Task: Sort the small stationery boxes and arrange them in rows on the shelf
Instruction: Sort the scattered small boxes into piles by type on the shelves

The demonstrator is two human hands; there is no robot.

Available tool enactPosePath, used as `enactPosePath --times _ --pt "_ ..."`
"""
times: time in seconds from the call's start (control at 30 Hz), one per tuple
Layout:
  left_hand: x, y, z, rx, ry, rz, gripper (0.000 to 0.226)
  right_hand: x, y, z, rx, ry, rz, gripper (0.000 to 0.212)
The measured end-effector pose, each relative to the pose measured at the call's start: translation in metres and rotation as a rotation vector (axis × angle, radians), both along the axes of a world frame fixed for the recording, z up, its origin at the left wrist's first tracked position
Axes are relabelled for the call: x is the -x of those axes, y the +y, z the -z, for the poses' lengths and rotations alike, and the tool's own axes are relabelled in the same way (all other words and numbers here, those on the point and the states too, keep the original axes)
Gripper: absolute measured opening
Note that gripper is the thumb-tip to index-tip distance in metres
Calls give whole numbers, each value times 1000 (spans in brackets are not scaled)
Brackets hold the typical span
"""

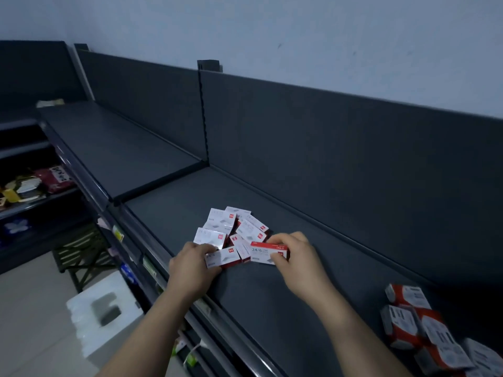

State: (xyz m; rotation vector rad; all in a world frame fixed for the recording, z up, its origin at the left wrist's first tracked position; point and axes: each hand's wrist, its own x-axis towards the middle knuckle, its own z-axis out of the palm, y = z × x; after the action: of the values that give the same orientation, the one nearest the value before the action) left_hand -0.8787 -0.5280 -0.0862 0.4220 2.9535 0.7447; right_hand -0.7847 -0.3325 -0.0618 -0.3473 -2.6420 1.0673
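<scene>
Head view, the only one.

- Left hand: fingers curled over the near end of a red-and-white staple box, gripping it. The box lies flat on the dark shelf.
- Right hand: pinches the 24/6 staple box, thumb on its near edge and fingers over its far edge. The box rests low, on or just above the shelf; we cannot tell which.
- Both held boxes sit between the two hands. The end of a third box pokes in between them.
- Just beyond the fingertips of both hands is a loose heap of staple boxes, overlapping at mixed angles.
- Well outside the right forearm, a second cluster of boxes lies jumbled too.

Our reading: we are drawing two boxes off the near edge of the heap to begin a row. No row shows yet, so the task looks barely begun.

Doing it well:
- Read the print before pairing. The size is legible on the right-hand box, but the left one is too blurred for us to confirm a match.
- Lift rather than slide, since the box between the hands may drag along.
- Set both printed face up, long edges parallel to the shelf front and sides touching, on the bare stretch nearer than the hands.
</scene>
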Motion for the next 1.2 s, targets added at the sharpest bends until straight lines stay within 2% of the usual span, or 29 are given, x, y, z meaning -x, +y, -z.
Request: enactPosePath --times 0.13,0.3,0.47,0.6,0.73,0.83,0.97,1.2 --pt "21 2 6 -106 -19 12 42 35 -6 10 45 -34 -25 23" --pt "39 6 9 -226 -18 7 35 64 -5 21 85 -39 141 15" --pt "53 12 9 -275 -9 32 32 79 -5 24 99 3 145 15" --pt "56 10 1 -209 76 86 33 71 -10 21 -45 1 137 28" --pt "51 16 -16 -197 227 207 35 50 -15 13 -221 67 191 30" --pt "43 21 -30 -206 324 346 31 30 -22 8 -376 160 294 32" --pt "29 30 -41 -206 411 516 31 -7 -26 -1 -603 95 458 42" --pt "-25 57 -45 -224 414 759 29 -105 -45 -15 -663 -4 715 42"
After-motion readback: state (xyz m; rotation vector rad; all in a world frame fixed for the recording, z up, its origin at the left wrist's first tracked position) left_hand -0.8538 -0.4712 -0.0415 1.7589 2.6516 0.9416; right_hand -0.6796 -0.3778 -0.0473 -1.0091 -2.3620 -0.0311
